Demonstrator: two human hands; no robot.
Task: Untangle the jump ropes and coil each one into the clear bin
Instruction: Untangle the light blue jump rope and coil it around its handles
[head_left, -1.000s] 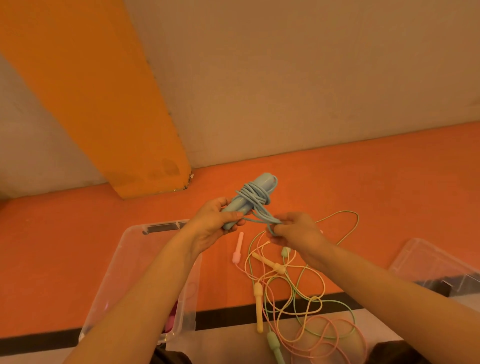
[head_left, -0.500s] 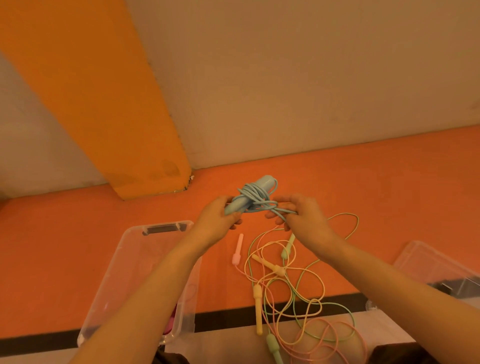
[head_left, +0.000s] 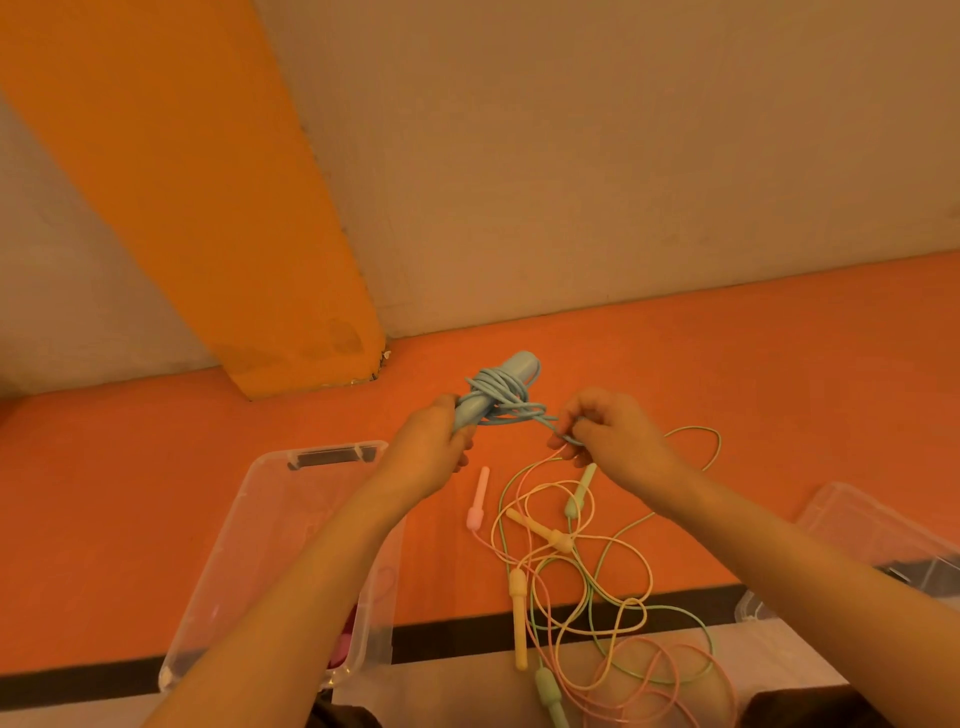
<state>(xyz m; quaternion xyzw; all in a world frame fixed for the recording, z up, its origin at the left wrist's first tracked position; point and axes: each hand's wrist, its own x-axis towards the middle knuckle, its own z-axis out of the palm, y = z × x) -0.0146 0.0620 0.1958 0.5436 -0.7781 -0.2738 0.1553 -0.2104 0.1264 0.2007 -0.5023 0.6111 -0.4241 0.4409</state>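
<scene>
My left hand (head_left: 428, 449) grips the lower end of the light blue jump rope handles (head_left: 511, 371), held up above the floor with blue cord wound round them. My right hand (head_left: 605, 431) pinches the loose end of that blue cord (head_left: 540, 418) just right of the bundle. Below my hands a tangle of yellow, green and pink ropes (head_left: 592, 587) lies on the orange floor, with a pink handle (head_left: 478, 501), yellow handles (head_left: 518, 613) and green handles (head_left: 579, 493) among the loops. The clear bin (head_left: 270, 525) stands under my left forearm; something pink shows inside it.
A clear lid (head_left: 878, 535) lies at the right edge. An orange pillar (head_left: 218, 208) and a beige wall rise behind the hands. A black stripe (head_left: 675, 605) crosses the floor near me, with pale floor on the near side.
My right hand has lifted from beside the tangle to the level of the blue bundle, drawing the cord end rightwards. The left hand raised the blue handles slightly.
</scene>
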